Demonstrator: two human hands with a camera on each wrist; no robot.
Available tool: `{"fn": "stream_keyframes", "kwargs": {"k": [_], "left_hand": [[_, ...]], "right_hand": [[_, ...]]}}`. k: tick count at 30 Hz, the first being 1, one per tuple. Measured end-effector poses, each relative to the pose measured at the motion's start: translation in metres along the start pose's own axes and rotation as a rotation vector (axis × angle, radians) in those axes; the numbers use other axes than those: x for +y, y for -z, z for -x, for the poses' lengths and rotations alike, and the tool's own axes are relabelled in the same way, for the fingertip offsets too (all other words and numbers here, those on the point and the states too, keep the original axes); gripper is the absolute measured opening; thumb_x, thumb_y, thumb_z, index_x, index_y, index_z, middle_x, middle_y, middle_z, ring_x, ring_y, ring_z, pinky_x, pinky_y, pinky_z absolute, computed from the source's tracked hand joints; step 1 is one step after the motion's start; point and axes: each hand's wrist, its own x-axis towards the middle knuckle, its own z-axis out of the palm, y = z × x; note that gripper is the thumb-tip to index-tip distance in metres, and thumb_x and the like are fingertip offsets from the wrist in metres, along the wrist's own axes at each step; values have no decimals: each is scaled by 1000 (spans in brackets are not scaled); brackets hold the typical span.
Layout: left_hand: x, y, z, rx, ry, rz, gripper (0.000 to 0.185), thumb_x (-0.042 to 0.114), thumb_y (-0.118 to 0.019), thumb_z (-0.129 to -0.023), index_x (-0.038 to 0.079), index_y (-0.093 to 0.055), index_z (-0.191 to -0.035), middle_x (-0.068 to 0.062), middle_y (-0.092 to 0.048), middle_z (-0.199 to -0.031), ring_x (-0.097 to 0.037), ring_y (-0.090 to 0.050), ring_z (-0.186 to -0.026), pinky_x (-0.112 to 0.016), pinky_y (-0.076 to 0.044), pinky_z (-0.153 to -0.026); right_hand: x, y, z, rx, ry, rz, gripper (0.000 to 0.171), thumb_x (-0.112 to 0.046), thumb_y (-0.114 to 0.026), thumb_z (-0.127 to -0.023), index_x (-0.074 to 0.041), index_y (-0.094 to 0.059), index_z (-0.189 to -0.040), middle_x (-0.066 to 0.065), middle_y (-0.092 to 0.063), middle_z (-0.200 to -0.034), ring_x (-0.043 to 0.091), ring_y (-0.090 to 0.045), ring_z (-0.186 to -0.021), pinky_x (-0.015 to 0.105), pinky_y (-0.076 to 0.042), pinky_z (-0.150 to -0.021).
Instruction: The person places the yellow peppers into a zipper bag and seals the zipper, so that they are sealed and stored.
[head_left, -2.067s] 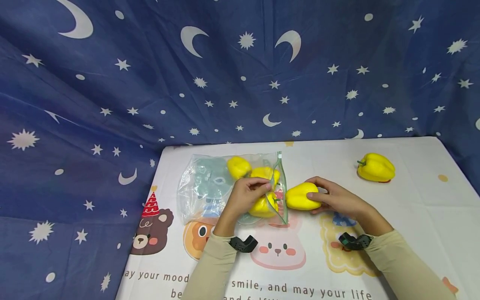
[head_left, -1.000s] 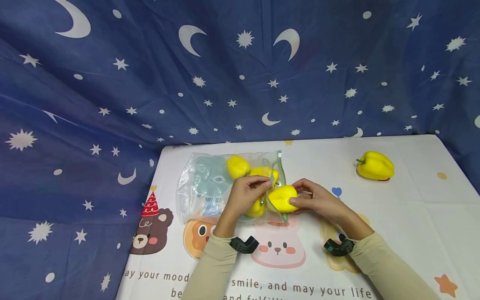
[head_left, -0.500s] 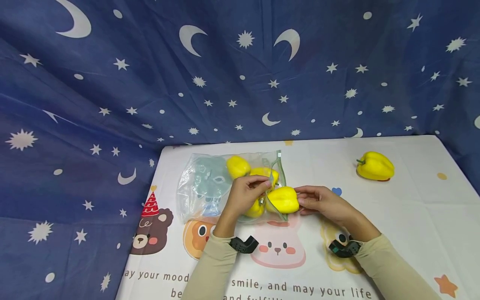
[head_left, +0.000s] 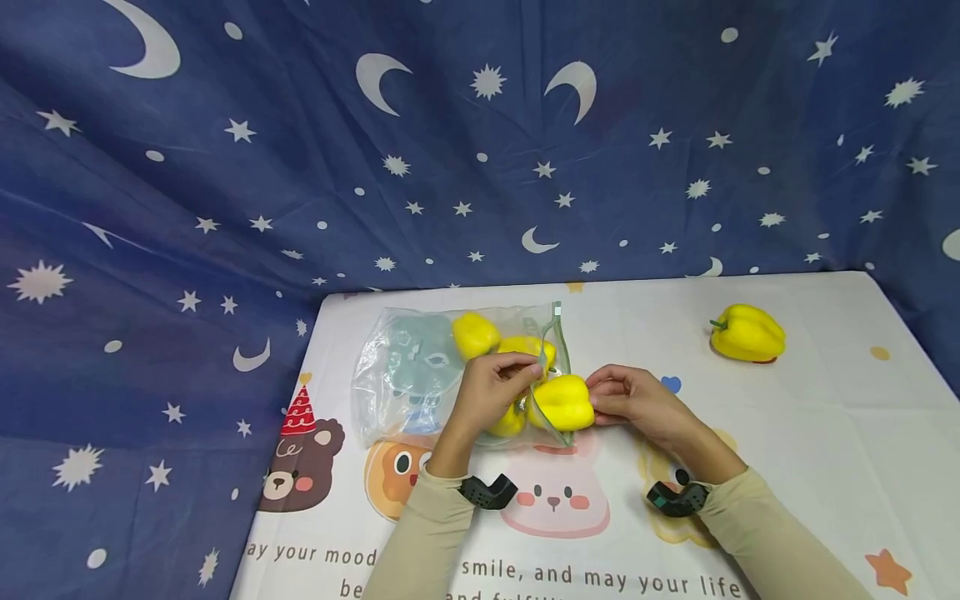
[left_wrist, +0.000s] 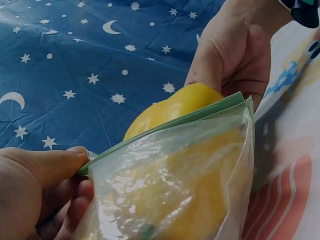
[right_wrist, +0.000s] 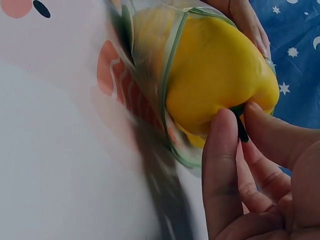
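Observation:
A clear zip bag (head_left: 378, 383) with a green-edged mouth lies on the table, its mouth facing right. My left hand (head_left: 491, 390) pinches the bag's rim, thumb against fingers, as the left wrist view shows. A yellow bell pepper (head_left: 566, 403) sits partly inside the mouth, its stem end sticking out. At that end, my right hand (head_left: 641, 404) has thumb and index finger on either side of the green stem (right_wrist: 242, 122), fingertips against the pepper. Several more yellow bell peppers, such as one at the back (head_left: 475, 335), are inside the bag, partly hidden by my left hand.
Another yellow bell pepper (head_left: 748, 332) lies on its side at the back right of the table. The white tablecloth (head_left: 825, 450) carries printed cartoon animals and lettering. A blue curtain (head_left: 450, 150) with moons and stars hangs behind and at the left.
My right hand has carried the pepper leftward into the bag's mouth, drawn back slightly, then come back to its stem end. My left hand has stayed on the rim.

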Motion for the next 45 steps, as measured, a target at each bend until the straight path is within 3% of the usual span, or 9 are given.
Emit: {"fn": "stream_keyframes", "kwargs": {"k": [7,20,31,39,45], "left_hand": [[2,-2,0,17,-8,-42,21,33,-68,-86,16,-74,-97,1,-68,-73,-12,-56,-57,-26,-51,-53],[8,-5,0,47,-12,-4,21,30,-69,-86,13,-74,-98,0,-72,-83,-10,-63,-65,-26,-55,-61],[5,-7,-2,31,-9,-29,19,29,-69,-86,14,-74,-97,2,-71,-82,-10,-63,-64,-26,-55,-60],[4,-8,-2,39,-8,-69,19,30,-68,-86,16,-74,-97,5,-71,-80,-9,-62,-61,-25,-54,-58],[4,-10,-2,50,-17,-129,18,30,-68,-86,17,-74,-97,7,-71,-79,-6,-62,-60,-24,-54,-57]], "right_hand": [[0,-9,-5,17,27,73,38,-16,-71,-84,3,-54,-112,13,-65,-90,21,-65,-78,34,-57,-73],[1,-29,-11,28,79,66,25,-7,-65,-86,6,-55,-105,12,-63,-82,17,-64,-72,36,-57,-71],[13,-11,-10,-34,-18,57,36,-15,-74,-81,4,-60,-107,19,-63,-95,28,-67,-84,40,-55,-78],[7,-10,-2,-46,-18,14,37,-19,-69,-86,5,-59,-112,20,-65,-95,26,-68,-79,41,-55,-77],[7,-14,1,-105,-8,-40,40,-13,-72,-82,7,-58,-113,21,-59,-101,35,-68,-87,46,-52,-80]]}}
